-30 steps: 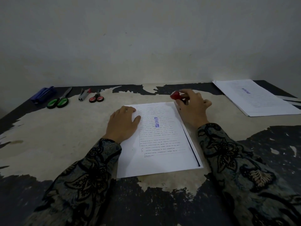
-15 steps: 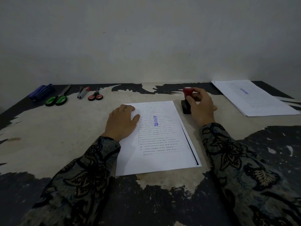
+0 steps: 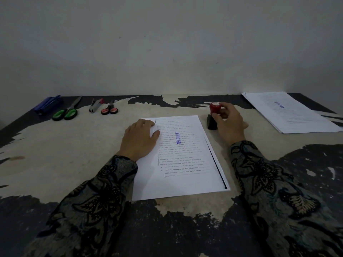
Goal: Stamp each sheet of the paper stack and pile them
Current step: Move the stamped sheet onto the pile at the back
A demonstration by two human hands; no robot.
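Change since the earlier frames: the stamp (image 3: 214, 113), a second ago carried tilted above the top right corner of the sheet, now stands upright on the table (image 3: 55, 154), just right of the paper stack (image 3: 181, 160); the right hand has travelled with it. Left hand and stack unchanged.

Item 1. Paper stack, centre of table, directly in front of the person. Top sheet printed, bearing a blue stamp mark (image 3: 177, 137) in its upper half. Judged: this sheet is done and awaits transfer.

Item 2. Left hand (image 3: 141, 139). Lies flat, fingers extended, on the upper left margin of the top sheet. Likely purpose: to pin the stack so it does not slide.

Item 3. Right hand (image 3: 229, 122). Fingers curled about the red knob of the stamp, grasping it. The stamp's dark base rests on the table, clear of the paper, likely parked so the hand can be freed to lift the sheet.

Item 4. Finished pile (image 3: 291, 112), far right corner, well apart from the stack. Top sheet shows a blue mark. Placed on the stamping hand's side, presumably for a short carry.

Item 5. Sundries, far left edge: blue object (image 3: 48, 104), green-handled scissors (image 3: 65, 113), a small grey tool (image 3: 95, 105), red-handled scissors (image 3: 109, 110). Idle, out of the working area.
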